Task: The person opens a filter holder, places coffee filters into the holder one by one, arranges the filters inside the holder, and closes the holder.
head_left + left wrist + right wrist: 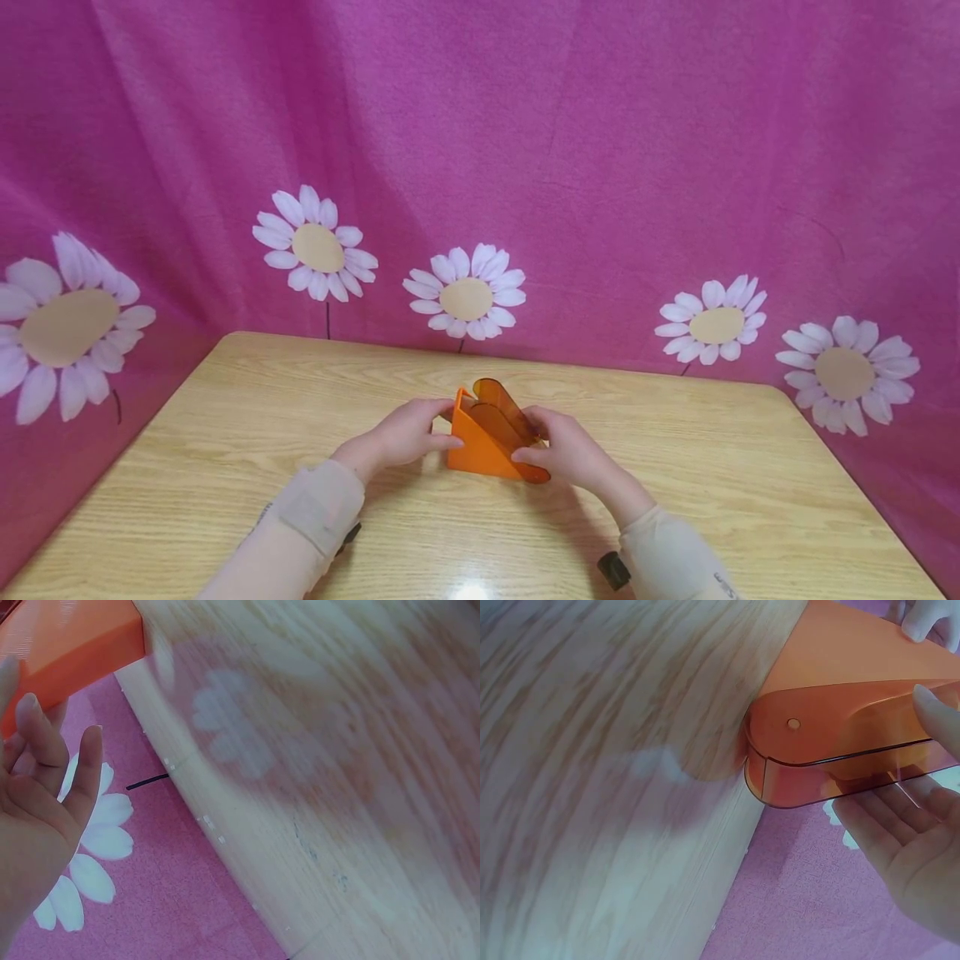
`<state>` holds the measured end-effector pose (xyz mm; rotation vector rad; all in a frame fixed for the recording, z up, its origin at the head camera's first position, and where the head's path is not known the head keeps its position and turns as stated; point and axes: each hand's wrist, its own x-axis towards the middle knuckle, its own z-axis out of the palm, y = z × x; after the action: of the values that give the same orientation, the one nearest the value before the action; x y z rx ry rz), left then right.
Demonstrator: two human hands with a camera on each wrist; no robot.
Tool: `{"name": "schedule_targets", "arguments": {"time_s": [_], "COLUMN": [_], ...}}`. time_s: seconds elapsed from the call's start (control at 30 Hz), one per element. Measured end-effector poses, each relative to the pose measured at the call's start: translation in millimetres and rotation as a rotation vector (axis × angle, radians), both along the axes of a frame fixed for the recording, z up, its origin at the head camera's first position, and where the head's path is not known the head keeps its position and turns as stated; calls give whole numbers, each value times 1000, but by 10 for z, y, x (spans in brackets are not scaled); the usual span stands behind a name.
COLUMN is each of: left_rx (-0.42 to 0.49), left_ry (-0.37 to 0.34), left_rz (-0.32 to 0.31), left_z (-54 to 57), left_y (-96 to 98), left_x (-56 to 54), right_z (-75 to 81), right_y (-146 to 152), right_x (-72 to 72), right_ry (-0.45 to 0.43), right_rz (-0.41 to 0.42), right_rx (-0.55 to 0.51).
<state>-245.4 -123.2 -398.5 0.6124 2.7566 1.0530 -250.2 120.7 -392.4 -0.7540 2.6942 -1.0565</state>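
Note:
An orange wedge-shaped box [476, 454] stands on the table in front of me, its tall side to the left. Slanting down its right side is a translucent amber cover [498, 412] with rounded ends; the right wrist view shows a small round hole near the lower end of this cover [802, 778]. My left hand [405, 433] grips the box's tall left end, thumb on the near face and fingers behind. In the left wrist view, two fingers of that hand stand off the box. My right hand [562, 450] pinches the cover between thumb in front and fingers behind.
The pale wooden table [225, 467] reaches back to a magenta curtain [600, 167] printed with white daisies, which also hangs along both sides. Beige bands [322, 500] wrap both forearms, each with a small dark device [613, 571] on its inner side.

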Motion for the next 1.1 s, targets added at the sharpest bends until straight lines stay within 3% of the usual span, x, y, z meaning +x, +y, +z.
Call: {"name": "schedule_targets", "arguments": {"time_s": [1.1], "left_rx": [5], "left_ry": [26], "left_rz": [-21], "left_z": [-26], "left_y": [-3], "left_x": [-11], "right_z": [16], "right_y": [-67], "right_x": [23], "right_ry": [24], "right_rz": [3], "right_rx": [42]}}
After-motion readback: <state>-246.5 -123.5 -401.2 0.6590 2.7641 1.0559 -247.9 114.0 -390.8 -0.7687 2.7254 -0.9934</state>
